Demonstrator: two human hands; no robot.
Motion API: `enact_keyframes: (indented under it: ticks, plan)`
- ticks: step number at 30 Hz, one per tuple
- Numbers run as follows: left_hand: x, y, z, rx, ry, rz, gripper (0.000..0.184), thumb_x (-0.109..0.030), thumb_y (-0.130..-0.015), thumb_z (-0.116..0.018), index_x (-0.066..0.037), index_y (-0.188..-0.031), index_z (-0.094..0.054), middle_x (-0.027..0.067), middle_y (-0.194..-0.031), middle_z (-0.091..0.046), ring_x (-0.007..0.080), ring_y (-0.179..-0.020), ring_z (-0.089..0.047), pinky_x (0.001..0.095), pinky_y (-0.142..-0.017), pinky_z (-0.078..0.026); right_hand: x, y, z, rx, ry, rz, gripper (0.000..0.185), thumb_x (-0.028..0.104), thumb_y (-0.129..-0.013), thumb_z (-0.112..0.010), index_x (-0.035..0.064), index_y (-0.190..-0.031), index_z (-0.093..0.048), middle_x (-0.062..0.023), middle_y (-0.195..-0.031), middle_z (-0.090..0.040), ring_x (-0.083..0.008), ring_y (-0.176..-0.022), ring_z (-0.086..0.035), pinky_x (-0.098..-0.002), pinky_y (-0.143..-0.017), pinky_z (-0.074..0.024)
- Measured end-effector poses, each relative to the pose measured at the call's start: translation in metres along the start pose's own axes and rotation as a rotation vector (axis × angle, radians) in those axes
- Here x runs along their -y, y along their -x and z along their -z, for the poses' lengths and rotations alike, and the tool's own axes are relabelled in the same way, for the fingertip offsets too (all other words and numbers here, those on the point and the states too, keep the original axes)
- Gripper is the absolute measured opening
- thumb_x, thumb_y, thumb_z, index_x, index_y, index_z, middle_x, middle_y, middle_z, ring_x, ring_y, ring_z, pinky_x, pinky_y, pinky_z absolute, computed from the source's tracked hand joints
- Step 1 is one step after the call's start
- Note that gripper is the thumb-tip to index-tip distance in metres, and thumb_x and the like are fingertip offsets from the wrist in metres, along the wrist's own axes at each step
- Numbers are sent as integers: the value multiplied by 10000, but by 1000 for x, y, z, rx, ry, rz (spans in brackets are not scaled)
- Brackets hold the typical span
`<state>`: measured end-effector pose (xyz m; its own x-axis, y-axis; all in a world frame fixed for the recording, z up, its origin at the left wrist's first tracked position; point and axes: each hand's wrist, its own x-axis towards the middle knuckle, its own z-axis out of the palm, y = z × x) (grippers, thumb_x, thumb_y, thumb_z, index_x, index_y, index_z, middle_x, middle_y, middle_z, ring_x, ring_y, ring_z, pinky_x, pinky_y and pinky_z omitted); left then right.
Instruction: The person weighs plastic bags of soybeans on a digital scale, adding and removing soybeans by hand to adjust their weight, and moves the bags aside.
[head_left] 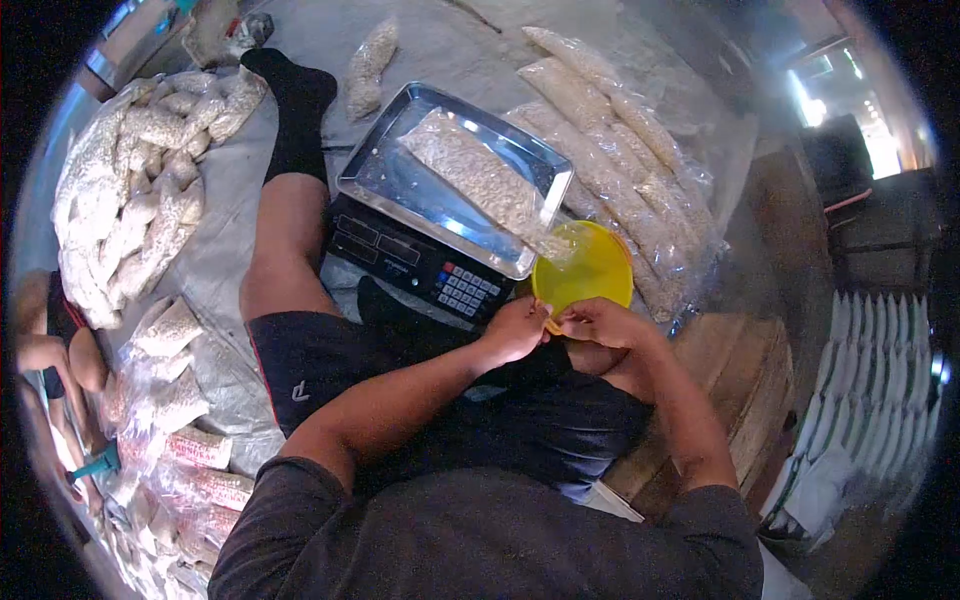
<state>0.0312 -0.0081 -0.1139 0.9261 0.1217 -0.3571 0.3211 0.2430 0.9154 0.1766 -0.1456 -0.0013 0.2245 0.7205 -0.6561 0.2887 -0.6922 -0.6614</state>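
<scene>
Both hands meet in front of the body, at the near edge of a yellow bowl [585, 265]. My left hand [518, 328] is closed, its fingertips pinching a small yellow-orange item [553, 327]. My right hand [600, 324] pinches the same small item from the other side. Just beyond them, a filled clear plastic bag [475, 170] lies slanted on the metal tray [375, 165] of a digital scale [385, 245]. The bag's loose clear end hangs over the tray's edge, above the bowl.
Filled clear bags [620, 150] lie at the upper right, and one bag [370, 70] lies beyond the scale. A big pile of bags [140, 190] is at the left. Printed bags [200, 450] are lower left, near another person's arm [40, 352]. Wooden boards [735, 370] are at right.
</scene>
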Motion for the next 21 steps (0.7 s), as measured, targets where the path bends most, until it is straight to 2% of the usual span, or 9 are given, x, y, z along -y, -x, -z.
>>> enact_keyframes:
  ticks: [1,7,10,13,15,17,18,19,21]
  plan:
    - [-6,1,1,9,-17,-1,381,-351,-1060,-451,-20,-989,-625,76,-722,-677,198,-627,-654,378,-592,-510,7,5,1,38,-69,-16,244,191,-950,-700,7,-1111,-691,-91,-1010,-728,-185,-946,-656,-351,-864,-524]
    - [-23,5,3,2,-67,45,414,-366,-1069,-446,2,-1010,-628,86,-744,-692,186,-636,-659,352,-607,-521,-20,4,-7,-122,-95,-5,159,125,-930,-723,11,-1035,-690,-57,-997,-721,-141,-920,-645,-316,-837,-522]
    - [-21,3,2,6,-42,48,402,-353,-1069,-458,8,-1016,-629,98,-749,-693,181,-653,-663,336,-620,-526,-22,7,-18,-652,-285,-147,123,121,-925,-726,29,-1001,-696,-41,-964,-719,-139,-903,-652,-307,-820,-526]
    - [-17,2,3,-10,-20,56,389,-337,-1069,-462,11,-1026,-631,97,-770,-698,175,-659,-663,328,-622,-527,-33,7,-30,-1122,-1197,192,69,117,-938,-710,61,-978,-712,-25,-913,-709,-142,-865,-664,-277,-780,-531]
    - [-20,2,4,17,-27,56,380,-320,-1071,-460,18,-1033,-630,95,-797,-705,162,-656,-660,321,-619,-527,-38,-10,-29,-1285,-633,133,82,131,-961,-688,56,-981,-712,-29,-891,-701,-151,-824,-671,-267,-766,-538]
    - [-19,4,-2,2,7,25,400,-345,-1059,-469,20,-1047,-631,139,-839,-713,232,-704,-688,374,-655,-542,-22,-25,-27,-1260,-470,136,151,176,-987,-659,34,-986,-710,-35,-865,-699,-139,-772,-657,-266,-731,-535]
    - [-19,6,-2,-14,20,12,411,-358,-1053,-474,22,-1053,-632,162,-860,-718,267,-727,-702,401,-673,-549,4,-34,-23,-1168,-596,174,211,214,-1001,-641,15,-990,-709,-38,-850,-701,-123,-739,-639,-270,-704,-527]
    - [-29,12,3,-22,-199,21,428,-384,-1042,-484,16,-1067,-634,186,-881,-715,312,-768,-702,434,-701,-547,25,-42,-21,-1069,-726,218,270,252,-1016,-623,-4,-994,-708,-41,-836,-703,-107,-707,-621,-274,-676,-520]
    - [-60,30,16,-39,-639,49,466,-436,-1020,-504,4,-1095,-639,234,-924,-709,402,-850,-703,499,-758,-542,36,-39,-19,-1266,-658,224,298,266,-1020,-620,-17,-978,-705,-34,-800,-692,-109,-667,-608,-270,-649,-510]
